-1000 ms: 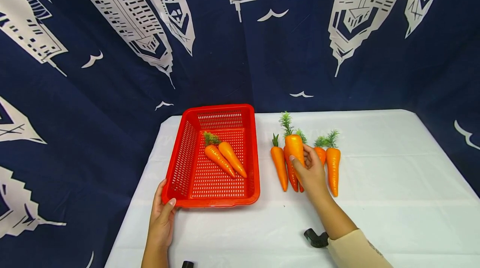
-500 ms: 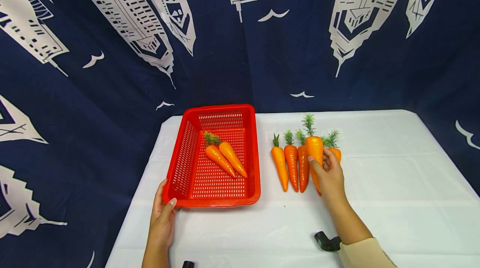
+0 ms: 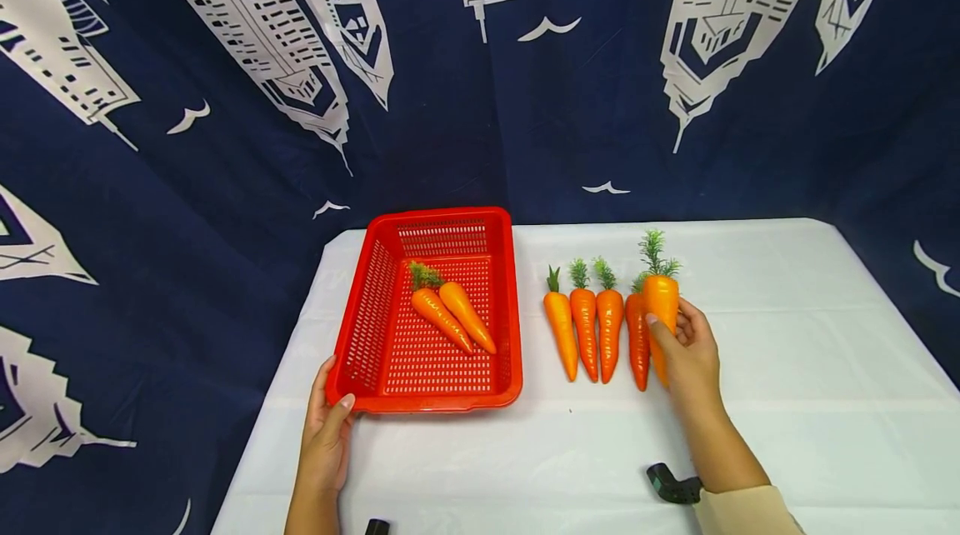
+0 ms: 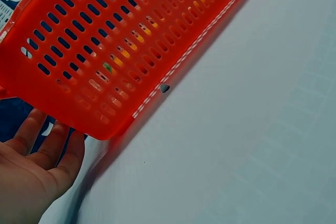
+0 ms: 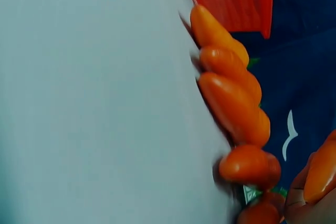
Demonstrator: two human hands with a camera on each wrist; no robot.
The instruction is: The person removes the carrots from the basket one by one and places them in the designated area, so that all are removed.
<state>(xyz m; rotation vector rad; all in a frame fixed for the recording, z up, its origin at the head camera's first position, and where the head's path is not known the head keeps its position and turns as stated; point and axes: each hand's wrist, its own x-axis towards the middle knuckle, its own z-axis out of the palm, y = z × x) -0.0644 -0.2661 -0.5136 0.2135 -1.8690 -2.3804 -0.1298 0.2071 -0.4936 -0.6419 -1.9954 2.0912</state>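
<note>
My left hand (image 3: pixel 327 437) holds the near left corner of a red plastic basket (image 3: pixel 427 403), thumb on the rim and fingers against the outer side. Two orange carrots (image 3: pixel 467 317) with green tops lie inside it. To the right, my right hand (image 3: pixel 688 354) grips a lighter orange carrot (image 3: pixel 662 298), its leafy top pointing away from me. In the right wrist view this held carrot (image 5: pixel 321 176) is above the table, at the right end of a row of several carrots (image 3: pixel 609 335). The held carrot hides most of the row's last carrot (image 5: pixel 261 212) in the head view.
A white cloth covers the table (image 3: pixel 810 335). Behind it hangs a dark blue curtain (image 3: pixel 555 143) printed with white buildings and birds. A black angled piece (image 3: pixel 673 485) shows by my right wrist, and another black piece (image 3: pixel 378 527) at the bottom edge.
My right hand has carried the held carrot rightward along the row, uncovering carrots it had overlapped and now covering the last one. My left hand and the basket have stayed put.
</note>
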